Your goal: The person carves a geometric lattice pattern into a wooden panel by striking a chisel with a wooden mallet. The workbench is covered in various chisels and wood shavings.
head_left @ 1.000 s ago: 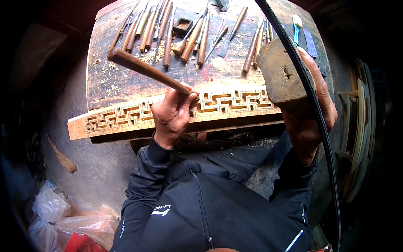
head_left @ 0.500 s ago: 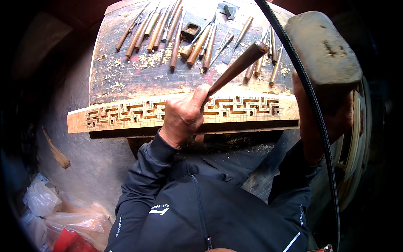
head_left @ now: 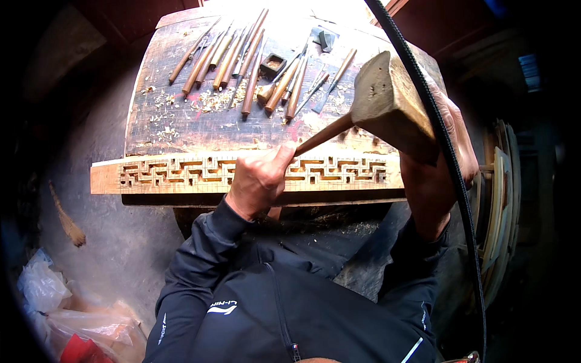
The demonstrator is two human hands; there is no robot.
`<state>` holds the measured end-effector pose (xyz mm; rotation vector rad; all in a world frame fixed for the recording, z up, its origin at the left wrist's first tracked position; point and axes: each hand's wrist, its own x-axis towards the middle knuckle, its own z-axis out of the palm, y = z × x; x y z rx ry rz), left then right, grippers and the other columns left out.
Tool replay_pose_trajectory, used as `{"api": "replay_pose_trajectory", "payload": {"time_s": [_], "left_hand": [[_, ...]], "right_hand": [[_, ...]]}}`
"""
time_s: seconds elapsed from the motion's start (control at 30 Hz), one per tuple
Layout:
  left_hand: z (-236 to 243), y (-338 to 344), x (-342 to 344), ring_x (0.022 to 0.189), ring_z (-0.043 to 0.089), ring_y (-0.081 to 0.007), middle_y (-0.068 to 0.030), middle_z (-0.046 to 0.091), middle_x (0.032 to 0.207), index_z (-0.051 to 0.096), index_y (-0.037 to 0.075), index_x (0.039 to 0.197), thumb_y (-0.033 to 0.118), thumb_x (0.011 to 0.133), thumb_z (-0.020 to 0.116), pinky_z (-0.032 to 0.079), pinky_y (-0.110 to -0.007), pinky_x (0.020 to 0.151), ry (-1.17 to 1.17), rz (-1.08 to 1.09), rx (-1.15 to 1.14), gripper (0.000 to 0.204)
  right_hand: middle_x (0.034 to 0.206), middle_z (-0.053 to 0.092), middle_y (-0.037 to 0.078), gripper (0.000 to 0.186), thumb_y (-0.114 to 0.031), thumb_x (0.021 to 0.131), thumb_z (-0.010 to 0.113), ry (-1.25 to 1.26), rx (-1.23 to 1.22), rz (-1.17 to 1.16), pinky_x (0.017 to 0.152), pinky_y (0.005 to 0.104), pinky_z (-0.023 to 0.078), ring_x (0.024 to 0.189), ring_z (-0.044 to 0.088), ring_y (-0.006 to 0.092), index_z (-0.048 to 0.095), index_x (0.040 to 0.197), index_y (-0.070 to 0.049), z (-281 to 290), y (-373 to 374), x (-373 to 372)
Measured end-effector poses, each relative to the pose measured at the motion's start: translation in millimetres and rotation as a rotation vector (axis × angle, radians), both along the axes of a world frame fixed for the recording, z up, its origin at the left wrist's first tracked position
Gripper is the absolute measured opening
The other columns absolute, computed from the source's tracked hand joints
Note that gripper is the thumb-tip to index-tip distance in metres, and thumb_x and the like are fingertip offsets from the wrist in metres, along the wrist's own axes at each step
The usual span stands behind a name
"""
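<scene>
- The tool [head_left: 324, 135] is clasped by the curled fingers of the left hand [head_left: 257, 178]; its lower end is hidden by them.
- The fist is held over the carved strip [head_left: 339, 181], which is laid along the near edge of the bench [head_left: 206, 130].
- The mallet [head_left: 387, 103] is gripped by the right hand [head_left: 465, 151], its fingers partly hidden.
- Whether the tool's upper end is touched by the mallet cannot be told.

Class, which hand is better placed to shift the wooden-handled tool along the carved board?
Probably the left hand: it already grips the wooden-handled tool at the carved board, while the right hand holds the wooden block.
</scene>
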<state>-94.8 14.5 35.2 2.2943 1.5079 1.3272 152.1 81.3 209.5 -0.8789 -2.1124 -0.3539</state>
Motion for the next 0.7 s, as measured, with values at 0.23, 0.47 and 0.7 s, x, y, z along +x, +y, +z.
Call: {"api": "replay_pose_trajectory", "payload": {"time_s": [0.23,0.47,0.7], "left_hand": [[-5.6,-6.5,-4.2,0.062,0.069,-0.0328,-0.0152,0.066,0.072,0.071,0.002,0.114,0.001,0.09,0.081,0.052,-0.043,0.057,-0.082,0.065,-0.041,0.025],[-17.1,-13.0,-12.6,0.078,0.08,-0.0161,-0.0114,0.078,0.084,0.07,0.003,0.114,0.003,0.099,0.08,0.06,-0.032,0.069,-0.699,0.178,-0.289,0.017],[-13.6,-8.2,-10.9,0.083,0.081,-0.0172,-0.0111,0.08,0.088,0.069,0.002,0.112,0.001,0.098,0.081,0.061,-0.031,0.072,-0.636,0.103,-0.338,0.019]], "right_hand": [[0.144,0.069,0.023,0.072,-0.008,0.085,0.092,0.469,-0.34,0.192,0.105,0.0474,0.063,0.126,0.073,0.0369,0.063,0.15,-0.003,-29.6,-7.2,12.3],[0.138,0.074,0.021,0.072,-0.012,0.085,0.094,0.421,-0.488,0.079,0.109,0.0436,0.06,0.126,0.074,0.0329,0.065,0.149,-0.001,-40.6,-16.3,15.1],[0.138,0.074,0.022,0.071,-0.014,0.085,0.094,0.426,-0.54,0.082,0.109,0.0443,0.059,0.126,0.074,0.0338,0.065,0.149,0.0,-45.9,-19.6,8.7]]}}
